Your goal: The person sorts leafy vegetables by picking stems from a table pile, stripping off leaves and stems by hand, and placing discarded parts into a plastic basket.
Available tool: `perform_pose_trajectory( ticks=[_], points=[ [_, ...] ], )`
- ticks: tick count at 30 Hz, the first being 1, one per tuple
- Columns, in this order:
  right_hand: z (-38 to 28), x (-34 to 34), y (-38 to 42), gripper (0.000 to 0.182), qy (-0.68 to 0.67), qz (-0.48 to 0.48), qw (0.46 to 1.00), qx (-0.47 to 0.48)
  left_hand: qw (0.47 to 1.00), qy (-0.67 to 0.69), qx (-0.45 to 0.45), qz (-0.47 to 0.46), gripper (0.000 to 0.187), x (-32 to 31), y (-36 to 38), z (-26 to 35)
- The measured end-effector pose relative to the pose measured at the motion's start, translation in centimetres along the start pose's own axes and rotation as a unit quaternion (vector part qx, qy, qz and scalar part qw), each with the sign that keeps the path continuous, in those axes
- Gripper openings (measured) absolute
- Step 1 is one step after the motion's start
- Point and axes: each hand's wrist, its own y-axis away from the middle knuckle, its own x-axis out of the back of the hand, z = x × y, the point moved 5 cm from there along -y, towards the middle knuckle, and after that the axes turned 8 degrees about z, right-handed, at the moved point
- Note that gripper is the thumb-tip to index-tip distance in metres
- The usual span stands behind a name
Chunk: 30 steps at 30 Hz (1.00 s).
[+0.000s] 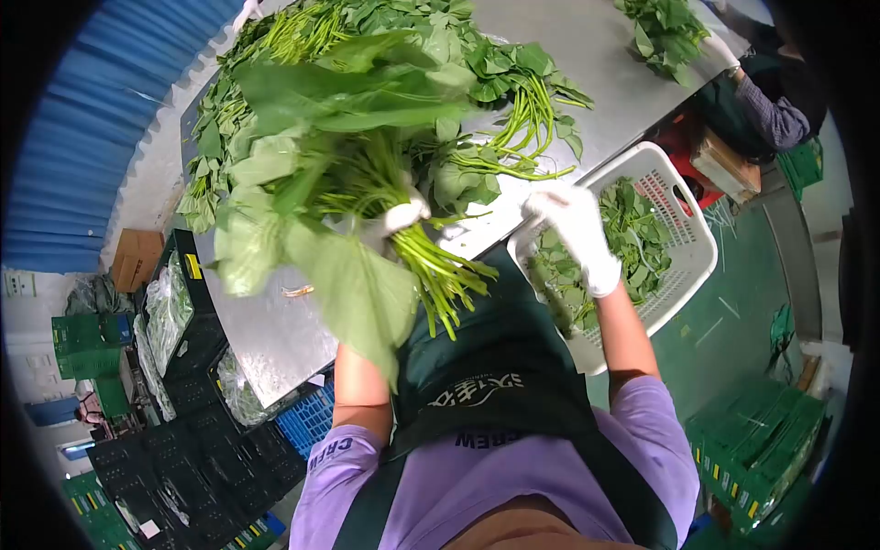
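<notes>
A large bunch of leafy green stems (431,266) is held up in front of my apron, its leaves spreading to the upper left and its cut stems pointing to the lower right. Wrapped round the stems is my gloved left hand (403,216), mostly hidden by the leaves. My right hand (564,215), in a white glove, is at the near edge of the table, beside the white basket; its fingertips are blurred, and I cannot make out whether they hold anything. Loose leaves (632,238) lie in the white basket (686,240).
Heaped greens (522,119) cover part of the metal table (614,101). At the upper right, a co-worker's gloved hand (720,55) is at another bunch. Dark crates (197,449) stand at the lower left, green crates (761,440) at the lower right.
</notes>
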Motion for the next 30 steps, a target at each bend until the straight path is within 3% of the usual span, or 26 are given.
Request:
perform_pose_trajectory(
  ticks=[1, 2, 3, 5, 6, 8, 11, 12, 13, 15, 16, 19, 21, 23, 25, 30],
  points=[
    [0.5, 0.9, -0.9, 0.021, -0.045, 0.058, 0.996, -0.042, 0.999, 0.053, 0.003, -0.006, 0.037, 1.4, -0.6, -0.4],
    [0.8, 1.7, -2.2, 0.021, 0.136, 0.086, 0.984, 0.072, 0.994, 0.07, 0.045, 0.068, 0.032, 1.5, 0.3, 0.2],
    [1.5, 1.6, -3.1, 0.021, 0.222, 0.118, 0.946, 0.206, 0.996, 0.068, 0.016, 0.063, 0.031, 1.4, 0.3, 0.8],
    [1.0, 0.7, -4.1, 0.018, 0.449, 0.126, 0.83, 0.307, 0.995, 0.077, 0.003, 0.066, 0.029, 1.2, 0.4, 1.7],
    [2.2, 0.3, -4.7, 0.016, 0.51, 0.092, 0.807, 0.283, 0.988, 0.085, 0.042, 0.121, 0.025, 1.4, 1.2, 1.7],
    [4.1, -0.2, -5.5, 0.012, 0.622, 0.02, 0.748, 0.231, 0.982, 0.106, 0.071, 0.142, 0.025, 3.2, 1.2, 1.3],
    [2.6, 1.1, -5.3, 0.013, 0.479, -0.045, 0.842, 0.243, 0.979, 0.093, 0.065, 0.171, 0.026, 5.2, 1.6, 1.5],
    [3.2, 1.8, -5.5, 0.01, 0.309, -0.057, 0.911, 0.266, 0.978, 0.075, 0.077, 0.181, 0.025, 5.6, 1.6, 1.4],
    [2.8, 2.2, -5.8, 0.011, 0.068, -0.117, 0.983, 0.122, 0.976, 0.057, 0.089, 0.19, 0.025, 5.6, 1.6, 1.5],
    [0.8, 3.5, -5.0, 0.014, -0.13, -0.138, 0.98, -0.054, 0.975, 0.039, 0.117, 0.186, 0.026, 7.0, 1.5, 0.4],
    [0.0, 3.1, -4.3, 0.018, -0.266, -0.093, 0.951, -0.13, 0.974, 0.03, 0.129, 0.182, 0.027, 7.4, 1.3, -0.1],
    [-2.2, 0.7, -2.1, 0.022, -0.322, -0.098, 0.932, -0.132, 0.969, 0.026, 0.144, 0.199, 0.025, 5.5, 1.2, -1.0],
    [-3.1, -0.7, -0.7, 0.023, -0.221, -0.131, 0.962, -0.088, 0.965, 0.02, 0.15, 0.216, 0.021, 3.8, 1.3, -1.4],
    [-4.1, -2.0, 0.4, 0.023, -0.253, -0.126, 0.953, -0.112, 0.973, 0.029, 0.159, 0.164, 0.02, 1.3, 1.7, -0.8],
    [-4.4, -2.5, 0.9, 0.022, -0.225, -0.1, 0.966, -0.078, 0.97, 0.025, 0.15, 0.188, 0.017, 0.5, 1.7, -0.6],
    [-4.1, -3.5, 2.0, 0.017, -0.224, -0.116, 0.963, -0.094, 0.976, 0.026, 0.111, 0.187, 0.016, -0.2, 1.3, -0.8]
  ],
)
